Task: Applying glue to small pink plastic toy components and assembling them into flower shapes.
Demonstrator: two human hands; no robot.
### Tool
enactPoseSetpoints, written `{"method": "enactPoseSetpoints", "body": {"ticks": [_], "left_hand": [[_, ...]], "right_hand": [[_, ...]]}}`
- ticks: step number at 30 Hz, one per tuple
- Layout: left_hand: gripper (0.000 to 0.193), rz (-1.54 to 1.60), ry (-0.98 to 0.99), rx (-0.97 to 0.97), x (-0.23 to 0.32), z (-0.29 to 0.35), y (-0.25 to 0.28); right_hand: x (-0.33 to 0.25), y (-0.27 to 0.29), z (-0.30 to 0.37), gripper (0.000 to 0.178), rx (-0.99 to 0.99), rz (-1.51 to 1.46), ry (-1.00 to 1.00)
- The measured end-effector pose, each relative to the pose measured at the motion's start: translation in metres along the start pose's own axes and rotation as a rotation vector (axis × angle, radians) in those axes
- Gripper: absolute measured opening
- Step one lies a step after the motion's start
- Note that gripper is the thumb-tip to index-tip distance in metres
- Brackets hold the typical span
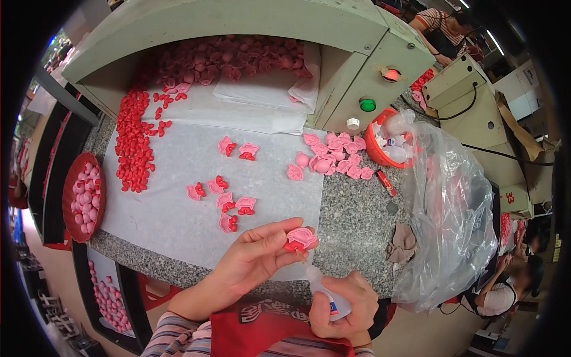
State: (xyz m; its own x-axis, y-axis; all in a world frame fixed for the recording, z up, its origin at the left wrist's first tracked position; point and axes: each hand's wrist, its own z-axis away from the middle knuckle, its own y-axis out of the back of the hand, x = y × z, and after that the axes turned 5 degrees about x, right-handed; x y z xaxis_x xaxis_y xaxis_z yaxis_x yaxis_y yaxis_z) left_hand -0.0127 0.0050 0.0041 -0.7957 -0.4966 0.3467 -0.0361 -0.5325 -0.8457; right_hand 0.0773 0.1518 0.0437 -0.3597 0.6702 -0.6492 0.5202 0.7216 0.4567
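To do this well, the left hand, its fingers pinching the pink-and-red piece near six o'clock in the view, should hold still, and the right hand, gripping the white bottle at five o'clock from the piece, should squeeze softly.

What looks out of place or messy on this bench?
Perhaps the crumpled brown cloth and clear plastic bag at the right of the bench: they look like clutter near the grouped pink pieces. The bottle in the right hand and pink-and-red piece in the left hand show no obvious damage.
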Motion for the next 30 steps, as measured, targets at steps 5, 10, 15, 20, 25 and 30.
{"method": "enactPoseSetpoints", "body": {"ticks": [5,10,15,20,25,30], "left_hand": [[0.037,-0.004,0.0,0.01,-0.0002,0.0004,-0.0012],[0.037,0.002,-0.012,-0.003,-0.0011,-0.0007,0.0011],[0.038,-0.002,-0.002,0.005,-0.0008,-0.0004,0.0004],[0.038,-0.014,0.011,0.01,-0.0006,0.0006,-0.0021],[0.038,-0.018,0.016,0.02,-0.0015,0.0007,-0.0009],[0.038,-0.009,0.027,0.027,-0.001,-0.0001,-0.0008]], "right_hand": [[0.0003,-0.0019,-0.0001,0.032,-0.001,0.01,-0.012],[0.0013,-0.0023,-0.0016,0.031,-0.01,0.006,-0.007],[0.0032,-0.0032,-0.0013,0.031,-0.009,0.012,0.012],[0.0039,-0.0028,-0.0026,0.032,-0.009,0.013,0.021],[0.0039,-0.0041,-0.003,0.03,-0.007,-0.004,0.026],[0.0025,-0.0029,-0.0043,0.028,-0.006,-0.003,0.018]]}}
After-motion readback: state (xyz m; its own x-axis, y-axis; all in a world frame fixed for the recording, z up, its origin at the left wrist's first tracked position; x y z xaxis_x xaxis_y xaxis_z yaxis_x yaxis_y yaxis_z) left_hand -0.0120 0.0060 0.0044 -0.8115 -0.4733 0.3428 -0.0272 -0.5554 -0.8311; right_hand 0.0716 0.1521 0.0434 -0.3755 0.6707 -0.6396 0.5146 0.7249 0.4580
